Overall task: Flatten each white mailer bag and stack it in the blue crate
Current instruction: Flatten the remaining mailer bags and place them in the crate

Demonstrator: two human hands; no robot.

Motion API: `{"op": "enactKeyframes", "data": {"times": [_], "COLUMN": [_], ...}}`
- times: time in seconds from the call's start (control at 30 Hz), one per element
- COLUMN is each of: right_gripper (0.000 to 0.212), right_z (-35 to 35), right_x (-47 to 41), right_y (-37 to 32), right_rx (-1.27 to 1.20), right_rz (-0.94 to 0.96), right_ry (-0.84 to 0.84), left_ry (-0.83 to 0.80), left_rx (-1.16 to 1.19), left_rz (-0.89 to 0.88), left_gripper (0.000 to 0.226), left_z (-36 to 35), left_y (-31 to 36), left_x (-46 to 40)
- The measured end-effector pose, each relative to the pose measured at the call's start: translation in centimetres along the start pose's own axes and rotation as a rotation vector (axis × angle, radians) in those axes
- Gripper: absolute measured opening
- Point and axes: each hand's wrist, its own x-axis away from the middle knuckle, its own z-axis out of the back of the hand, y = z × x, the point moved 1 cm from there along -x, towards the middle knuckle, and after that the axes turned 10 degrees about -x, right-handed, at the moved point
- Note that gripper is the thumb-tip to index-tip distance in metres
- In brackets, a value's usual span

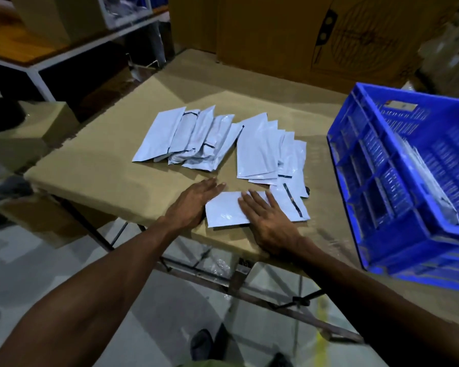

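Mailer bag [224, 211] flat — under right fingers [252, 205]

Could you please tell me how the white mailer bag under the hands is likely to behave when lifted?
The glossy white plastic mailer bag lies thin and flat under the right hand, so it probably flops and weighs little. Its sheen suggests it may slide on the brown paper-covered table.

cardboard-covered table [96, 165], brown cartons [276, 35], white shelf [72, 53]
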Motion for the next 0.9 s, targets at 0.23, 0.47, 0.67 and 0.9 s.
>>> {"op": "enactKeyframes", "data": {"times": [0.23, 0.47, 0.67, 0.9], "right_gripper": [0.064, 0.065, 0.067, 0.053], "right_z": [-0.3, -1.4, -0.9, -1.1], "right_x": [1.8, -0.3, -0.2, -0.7], "right_y": [-1.5, -2.9, -3.9, -1.5], "right_rx": [-0.067, -0.114, -0.237, -0.166], "right_rz": [-0.142, -0.27, -0.357, -0.356], "right_ry": [-0.091, -0.144, 0.092, 0.121], "left_ry": [0.007, 0.118, -0.117, -0.259], "left_rx": [0.215, 0.224, 0.223, -0.12], "left_rz": [0.289, 0.419, 0.238, 0.26], "left_gripper": [0.063, 0.045, 0.054, 0.072], "left_z": [0.5, 2.4, 0.7, -0.9], "left_y": [-0.3, 1.1, 5.9, 7.0], "left_x": [0.0, -0.8, -2.8, -1.6]}}
